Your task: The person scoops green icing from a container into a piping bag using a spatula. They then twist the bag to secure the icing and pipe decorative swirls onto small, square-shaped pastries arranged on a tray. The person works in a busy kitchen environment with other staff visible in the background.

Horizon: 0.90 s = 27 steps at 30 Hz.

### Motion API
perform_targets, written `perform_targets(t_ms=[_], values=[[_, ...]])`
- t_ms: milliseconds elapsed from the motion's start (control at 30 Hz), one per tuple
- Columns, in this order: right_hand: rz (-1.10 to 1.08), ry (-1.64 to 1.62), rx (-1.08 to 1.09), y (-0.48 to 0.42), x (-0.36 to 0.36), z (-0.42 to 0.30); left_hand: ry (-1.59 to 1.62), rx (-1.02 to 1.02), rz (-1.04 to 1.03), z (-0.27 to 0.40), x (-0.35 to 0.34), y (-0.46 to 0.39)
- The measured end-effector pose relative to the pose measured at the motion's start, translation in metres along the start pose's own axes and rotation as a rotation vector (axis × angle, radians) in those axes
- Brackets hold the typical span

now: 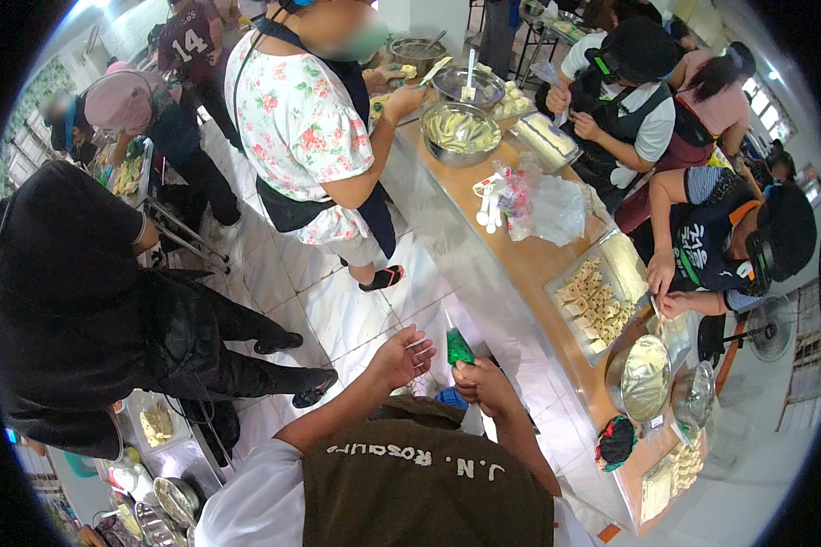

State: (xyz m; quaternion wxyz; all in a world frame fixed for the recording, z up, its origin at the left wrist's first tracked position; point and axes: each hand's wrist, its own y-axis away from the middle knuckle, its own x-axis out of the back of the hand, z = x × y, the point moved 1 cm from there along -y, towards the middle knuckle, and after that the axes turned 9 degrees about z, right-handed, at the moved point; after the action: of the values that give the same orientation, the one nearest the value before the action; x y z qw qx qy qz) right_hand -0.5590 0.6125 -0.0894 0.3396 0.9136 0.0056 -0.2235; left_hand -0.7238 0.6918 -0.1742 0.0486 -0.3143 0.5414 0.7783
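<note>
In the head view my right hand (482, 386) grips a clear piping bag (460, 347) partly filled with something green. Its narrow tip points up and away from me, and the bag's lower part hangs below my fist. To the left of the bag, my left hand (405, 355) is held up with its fingers apart and nothing in it. Both hands are in front of my brown apron (417, 485), over the tiled floor, to the left of a long wooden table (513, 267).
On the table stand a tray of small pastry pieces (592, 301), plastic bags (547, 205), white plastic utensils (489, 205), a metal bowl with cream residue (462, 133) and another bowl (640, 379). A person in a floral shirt (301, 130) stands ahead; one in black (68, 308) stands left.
</note>
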Motion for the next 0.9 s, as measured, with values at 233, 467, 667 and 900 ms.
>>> perform_targets(t_ms=[233,467,667,900], values=[[0.124,-0.11,0.046,0.026,0.019,0.018,-0.057,0.016,0.023,-0.022,-0.005,-0.009],[0.213,-0.16,0.123,0.076,0.064,0.033,-0.211,0.138,-0.016,-0.076,-0.047,-0.028],[0.3,-0.288,0.184,0.137,0.112,0.062,-0.435,0.103,-0.221,-0.15,-0.101,-0.019],[0.296,-0.3,0.311,0.205,0.165,0.081,-0.398,0.12,-0.34,-0.279,-0.137,0.002]])
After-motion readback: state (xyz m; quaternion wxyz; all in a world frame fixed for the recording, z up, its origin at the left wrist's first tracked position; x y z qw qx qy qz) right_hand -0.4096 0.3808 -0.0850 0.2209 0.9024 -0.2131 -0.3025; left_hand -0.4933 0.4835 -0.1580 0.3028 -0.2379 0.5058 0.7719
